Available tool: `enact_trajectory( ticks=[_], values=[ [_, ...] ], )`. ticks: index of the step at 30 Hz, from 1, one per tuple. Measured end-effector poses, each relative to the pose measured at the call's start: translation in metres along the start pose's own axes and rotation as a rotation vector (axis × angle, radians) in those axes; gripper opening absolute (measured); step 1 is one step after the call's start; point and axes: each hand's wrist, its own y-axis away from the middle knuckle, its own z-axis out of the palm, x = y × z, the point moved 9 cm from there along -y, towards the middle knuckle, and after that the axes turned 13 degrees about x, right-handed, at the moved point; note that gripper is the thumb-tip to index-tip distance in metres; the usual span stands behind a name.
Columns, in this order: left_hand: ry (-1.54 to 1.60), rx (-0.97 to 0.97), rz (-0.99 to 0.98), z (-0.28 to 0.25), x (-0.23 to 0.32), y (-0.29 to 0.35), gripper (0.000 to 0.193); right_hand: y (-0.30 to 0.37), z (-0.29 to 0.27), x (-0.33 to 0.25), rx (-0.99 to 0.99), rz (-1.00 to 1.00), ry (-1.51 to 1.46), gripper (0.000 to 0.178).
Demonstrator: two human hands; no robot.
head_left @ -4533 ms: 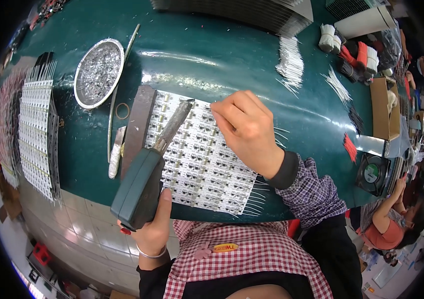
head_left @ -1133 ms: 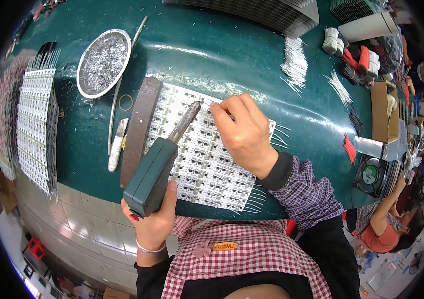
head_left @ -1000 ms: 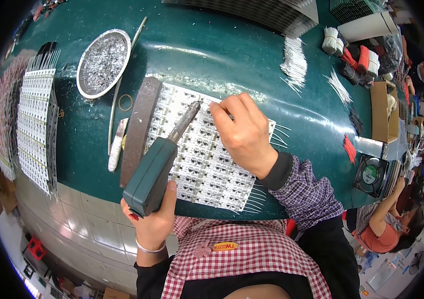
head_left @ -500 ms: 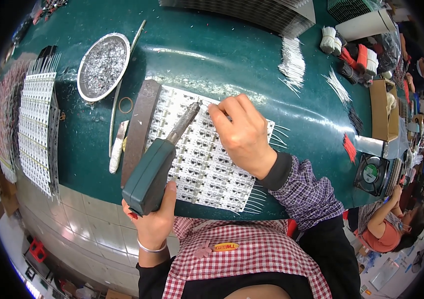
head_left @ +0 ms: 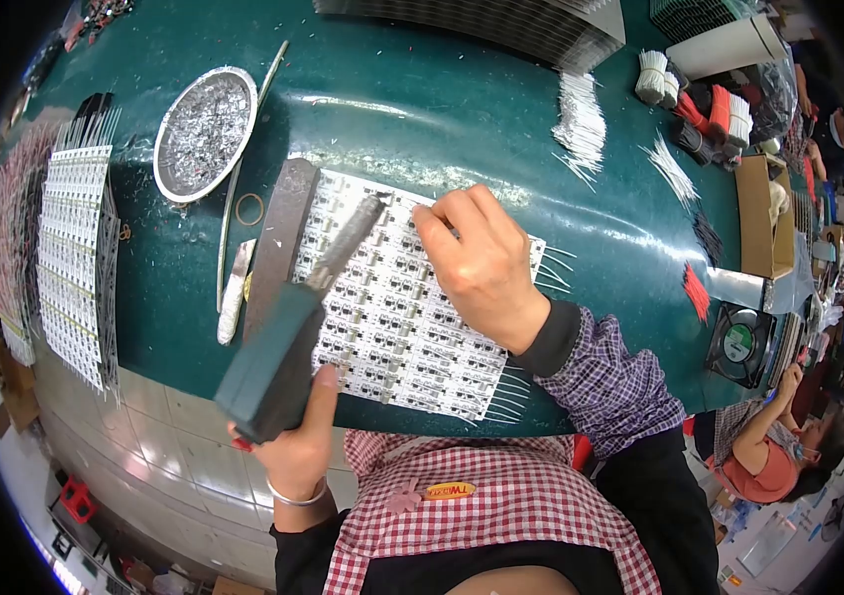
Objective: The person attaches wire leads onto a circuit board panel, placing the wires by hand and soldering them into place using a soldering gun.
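Note:
A white panel of small circuit boards (head_left: 397,342) lies on the green table in front of me, with white wires (head_left: 509,397) sticking out from its right edge. My left hand (head_left: 295,458) is closed around the handle of a dark green soldering gun (head_left: 273,362). The gun slants up over the panel, its tip close to the far edge. My right hand (head_left: 482,263) rests over the panel's upper right part with curled fingers. Its thumb and forefinger press together near the far edge; whatever they pinch is too small or hidden to make out.
A dark bar (head_left: 281,233) lies along the panel's left side. Beyond it are a knife-like tool (head_left: 234,293), a bowl of metal scraps (head_left: 206,134) and stacked wired panels (head_left: 75,263). White wires (head_left: 579,119), a cardboard box (head_left: 765,218) and a fan (head_left: 739,342) stand rightward. Another person sits at right.
The soldering gun and my left hand have shifted left and slightly toward me, and the tip has moved left along the panel's far edge. My right hand has barely moved.

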Motion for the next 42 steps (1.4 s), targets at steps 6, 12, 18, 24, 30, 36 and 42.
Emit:
enact_trajectory(
  ticks=[6,12,18,24,30,36,42],
  values=[
    [0.389,0.473,0.296,-0.066,0.077,-0.041,0.04,-0.002,-0.002,0.0,-0.002,0.04,-0.024,0.023],
    [0.115,0.45,-0.063,-0.072,0.01,-0.076,0.041,0.003,-0.001,0.005,-0.017,0.063,-0.034,0.023],
    [0.258,0.472,-0.001,-0.059,0.037,-0.032,0.035,0.001,-0.022,0.011,-0.038,0.117,-0.054,0.025],
    [0.325,0.269,-0.272,-0.046,0.012,-0.005,0.051,-0.008,-0.028,-0.002,0.017,0.08,-0.163,0.025],
    [0.207,-0.001,-0.334,-0.016,-0.005,0.014,0.05,0.007,-0.005,0.007,0.02,0.099,-0.175,0.021],
    [0.076,-0.017,-0.136,-0.002,-0.007,0.011,0.035,0.011,0.001,0.007,-0.013,0.103,-0.144,0.02],
    [-0.02,-0.057,0.109,0.001,0.009,0.007,0.033,0.007,-0.001,0.006,0.033,0.085,-0.13,0.022]
  ],
)
